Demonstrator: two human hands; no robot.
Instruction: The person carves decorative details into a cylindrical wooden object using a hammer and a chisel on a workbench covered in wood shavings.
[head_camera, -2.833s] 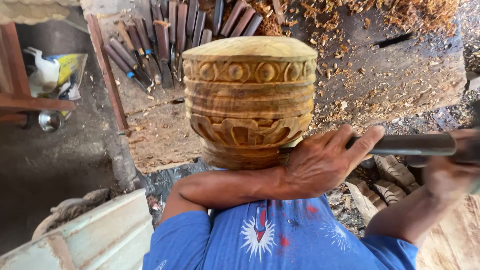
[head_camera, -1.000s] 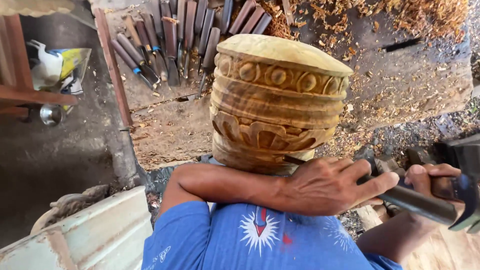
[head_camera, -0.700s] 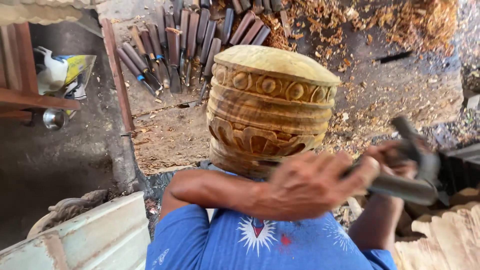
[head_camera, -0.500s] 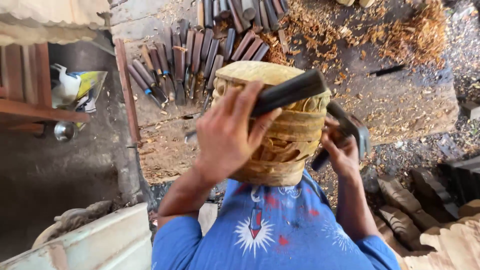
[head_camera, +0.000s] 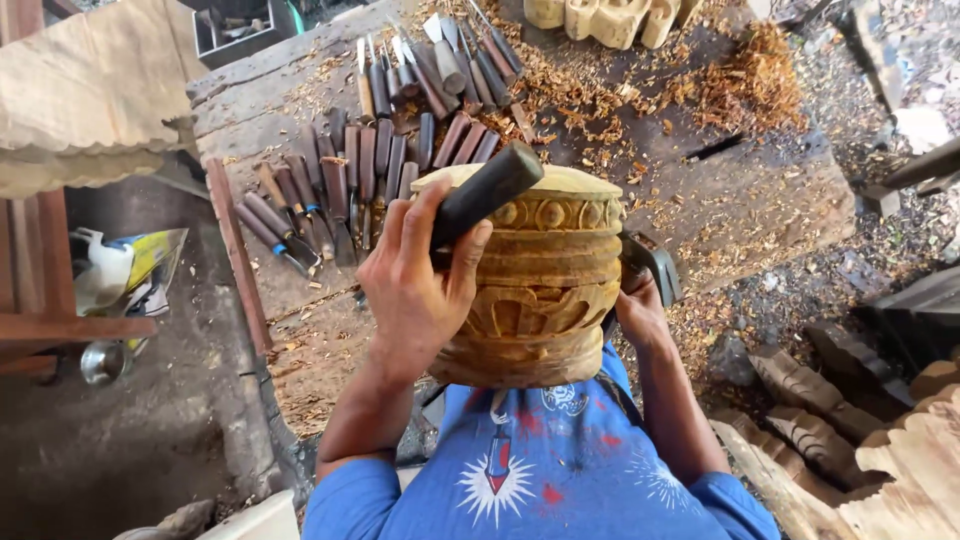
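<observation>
Carving station, viewed from above. The round pale wooden block with carved bands of circles and leaf scrolls (head_camera: 540, 280) stands against the person's lap, at the near edge of the rough plank counter (head_camera: 760, 200).

Left hand (head_camera: 415, 290): clenched round a dark round-handled carving tool (head_camera: 485, 192), handle end raised above the block's top rim, the working end hidden behind the hand.

Right hand (head_camera: 638, 312): pressed to the block's far side, gripping a dark mallet-like tool (head_camera: 650, 265); most of that tool is hidden, so its kind cannot be told for certain.

Surroundings: a row of wooden-handled chisels (head_camera: 380, 160) lies on the counter beyond the block, among scattered wood shavings (head_camera: 720, 90). Carved wooden pieces (head_camera: 820, 410) lie to the right. A blue patterned shirt (head_camera: 540, 470) fills the lower frame.

Judgement: the step in hand appears to be setting the cutting tool against the carved band. The next move would call for seating its edge firmly, keeping the block braced, and keeping the fingers clear of any strike.
</observation>
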